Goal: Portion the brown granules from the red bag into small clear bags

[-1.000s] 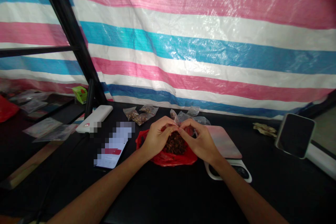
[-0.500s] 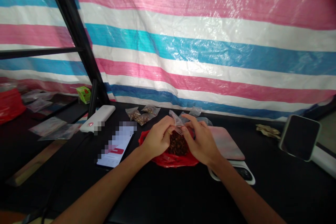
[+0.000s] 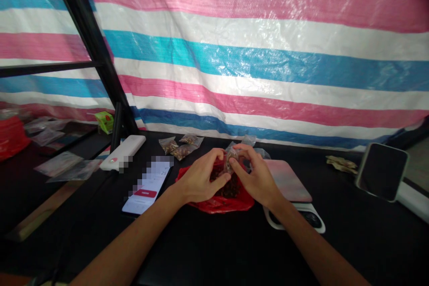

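Between my hands is a small clear plastic bag point(image 3: 231, 159) with brown bits inside. My right hand point(image 3: 258, 178) pinches it between thumb and fingers. My left hand point(image 3: 199, 181) is at the bag's left side, thumb and fingers apart; whether its fingertips touch the bag I cannot tell. Below both hands lies an open red plastic bag point(image 3: 219, 204) holding a heap of dark brown pieces point(image 3: 230, 189), partly hidden by my hands. Right of it a kitchen scale point(image 3: 290, 181) with a pinkish top sits partly under my right forearm.
Several small filled bags point(image 3: 182, 149) lie behind the red bag, with clear bags point(image 3: 249, 140) further right. A phone point(image 3: 147, 190) and a white power bank point(image 3: 124, 152) are on the left. At right stand a dark-screened device point(image 3: 383, 171) and a crumpled brown piece point(image 3: 341, 164). Striped sheeting point(image 3: 251, 67) hangs behind.
Both hands were pinching the clear bag's upper part. Now my left thumb and fingers have spread apart, and the bag with its brown contents shows in my right fingers.
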The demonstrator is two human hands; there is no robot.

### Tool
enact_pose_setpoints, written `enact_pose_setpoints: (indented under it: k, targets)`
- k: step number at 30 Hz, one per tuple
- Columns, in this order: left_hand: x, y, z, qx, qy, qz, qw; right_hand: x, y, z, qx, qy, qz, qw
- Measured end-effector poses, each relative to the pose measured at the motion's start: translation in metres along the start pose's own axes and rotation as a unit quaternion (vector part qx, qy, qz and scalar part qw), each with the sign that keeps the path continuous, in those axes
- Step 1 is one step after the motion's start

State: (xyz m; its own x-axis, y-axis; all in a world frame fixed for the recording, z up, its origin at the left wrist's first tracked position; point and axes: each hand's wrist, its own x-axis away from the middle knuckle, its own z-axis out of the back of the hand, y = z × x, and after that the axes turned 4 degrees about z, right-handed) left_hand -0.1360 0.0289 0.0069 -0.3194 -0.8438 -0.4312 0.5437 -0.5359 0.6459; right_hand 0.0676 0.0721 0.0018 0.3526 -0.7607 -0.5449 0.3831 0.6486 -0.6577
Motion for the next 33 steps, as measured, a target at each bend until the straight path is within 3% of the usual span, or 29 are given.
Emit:
enact_pose_setpoints:
  k: [5, 14, 23, 26, 33]
  targets:
    - [0.001, -0.005, -0.011, 0.042, -0.02, 0.068, 0.997, 0.002, -0.005, 0.0, -0.001, -0.004, 0.024, 1.0]
    - [-0.002, -0.007, -0.012, 0.149, 0.0, 0.088, 0.985, 0.005, -0.005, 0.001, -0.044, 0.026, 0.068, 0.996]
    - [-0.004, -0.01, -0.014, 0.132, 0.043, 0.113, 0.984, -0.001, -0.016, 0.008, 0.013, 0.09, 0.165, 0.982]
    - [-0.005, -0.01, -0.014, 0.121, 0.068, 0.116, 0.983, -0.003, -0.01, 0.01, 0.05, 0.115, 0.167, 0.978]
    - [-0.012, -0.023, -0.004, 0.054, 0.188, 0.173, 0.965, -0.008, 0.001, 0.013, 0.127, 0.073, 0.143, 0.979]
